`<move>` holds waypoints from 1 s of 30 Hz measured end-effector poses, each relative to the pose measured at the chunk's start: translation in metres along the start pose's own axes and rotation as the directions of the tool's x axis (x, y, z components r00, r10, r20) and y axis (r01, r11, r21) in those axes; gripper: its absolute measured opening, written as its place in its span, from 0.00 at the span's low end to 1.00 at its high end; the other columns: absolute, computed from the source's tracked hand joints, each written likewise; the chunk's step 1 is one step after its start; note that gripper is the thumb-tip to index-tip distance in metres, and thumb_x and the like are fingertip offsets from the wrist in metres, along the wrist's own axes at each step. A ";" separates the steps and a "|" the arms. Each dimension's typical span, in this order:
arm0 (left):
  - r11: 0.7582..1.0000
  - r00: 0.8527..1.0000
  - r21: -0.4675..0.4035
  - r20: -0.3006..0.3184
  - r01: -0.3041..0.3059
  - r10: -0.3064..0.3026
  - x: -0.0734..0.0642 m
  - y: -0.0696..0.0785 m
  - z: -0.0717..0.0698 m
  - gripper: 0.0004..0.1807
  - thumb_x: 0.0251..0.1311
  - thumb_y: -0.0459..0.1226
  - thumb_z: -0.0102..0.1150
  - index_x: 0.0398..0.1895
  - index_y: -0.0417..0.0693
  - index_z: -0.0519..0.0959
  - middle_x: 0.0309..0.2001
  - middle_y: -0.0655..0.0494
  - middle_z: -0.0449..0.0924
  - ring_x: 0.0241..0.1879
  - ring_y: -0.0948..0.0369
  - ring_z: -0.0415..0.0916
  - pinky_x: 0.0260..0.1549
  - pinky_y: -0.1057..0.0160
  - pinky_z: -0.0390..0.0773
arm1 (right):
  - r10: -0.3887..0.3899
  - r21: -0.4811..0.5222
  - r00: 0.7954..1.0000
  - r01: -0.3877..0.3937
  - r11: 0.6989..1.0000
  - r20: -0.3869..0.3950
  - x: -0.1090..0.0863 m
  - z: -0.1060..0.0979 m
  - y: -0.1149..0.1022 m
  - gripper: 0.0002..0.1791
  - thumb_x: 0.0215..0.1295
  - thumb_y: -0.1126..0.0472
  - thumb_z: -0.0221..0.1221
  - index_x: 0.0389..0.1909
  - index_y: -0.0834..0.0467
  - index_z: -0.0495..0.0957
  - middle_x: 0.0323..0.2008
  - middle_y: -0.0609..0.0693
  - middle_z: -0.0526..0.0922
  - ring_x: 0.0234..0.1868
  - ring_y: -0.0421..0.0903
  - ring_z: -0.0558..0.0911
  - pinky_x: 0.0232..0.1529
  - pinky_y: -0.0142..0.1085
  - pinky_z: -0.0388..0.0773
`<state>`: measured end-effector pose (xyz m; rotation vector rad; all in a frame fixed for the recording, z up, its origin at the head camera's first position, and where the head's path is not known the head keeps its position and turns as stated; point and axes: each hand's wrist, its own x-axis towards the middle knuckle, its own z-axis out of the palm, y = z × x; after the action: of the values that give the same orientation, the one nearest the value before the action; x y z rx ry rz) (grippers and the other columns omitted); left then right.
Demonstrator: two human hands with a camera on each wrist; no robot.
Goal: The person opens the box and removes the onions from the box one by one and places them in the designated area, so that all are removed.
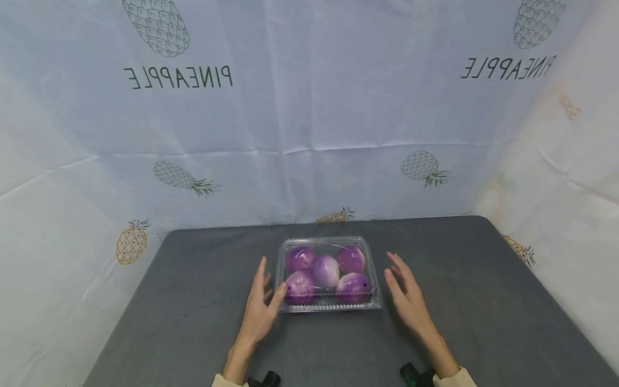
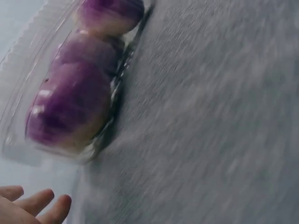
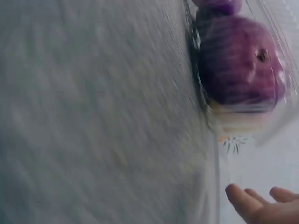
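L hand [image 1: 261, 309], R hand [image 1: 411, 303] unclenched beside plastic box [image 1: 333, 307], gap on R, far tbl edge [image 1: 411, 221] beyond

I see a dk gray tabletop [image 1: 483, 301], far corners rounded — behind & to both sides, creased pale cloth [image 1: 358, 113] w/ pineapple prints [image 1: 131, 245] + "PINEAPPLE" lettering [image 1: 178, 77] — reads mirrored.
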<state>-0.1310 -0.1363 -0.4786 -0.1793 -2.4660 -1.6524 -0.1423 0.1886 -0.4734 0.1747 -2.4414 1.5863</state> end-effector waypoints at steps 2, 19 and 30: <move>1.000 1.000 -0.005 0.006 -0.007 0.007 -0.001 -0.001 0.005 0.44 0.73 0.44 0.54 0.84 0.53 0.41 0.83 0.39 0.41 0.76 0.31 0.54 0.67 0.30 0.65 | 0.003 0.042 0.999 -0.005 0.999 0.047 -0.003 0.004 0.001 0.28 0.83 0.58 0.46 0.79 0.55 0.57 0.81 0.65 0.48 0.77 0.70 0.61 0.72 0.39 0.70; 0.998 0.999 0.064 0.022 -0.028 0.026 -0.009 -0.003 0.023 0.57 0.58 0.50 0.69 0.83 0.43 0.45 0.83 0.39 0.42 0.81 0.39 0.44 0.73 0.30 0.52 | -0.016 0.144 0.986 -0.008 0.990 0.164 -0.011 0.031 0.001 0.40 0.78 0.58 0.54 0.83 0.59 0.45 0.82 0.66 0.40 0.82 0.66 0.42 0.64 0.10 0.51; 0.998 0.993 0.050 0.111 0.023 -0.029 -0.008 -0.007 0.019 0.76 0.41 0.51 0.83 0.84 0.54 0.35 0.85 0.43 0.35 0.83 0.40 0.38 0.74 0.28 0.48 | -0.028 0.027 0.989 0.024 0.999 0.142 -0.015 0.038 0.007 0.71 0.48 0.59 0.79 0.83 0.41 0.37 0.83 0.63 0.42 0.82 0.66 0.46 0.79 0.55 0.53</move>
<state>-0.1264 -0.1210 -0.4938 -0.2407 -2.5985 -1.6333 -0.1338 0.1564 -0.4978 0.3344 -2.5141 1.6469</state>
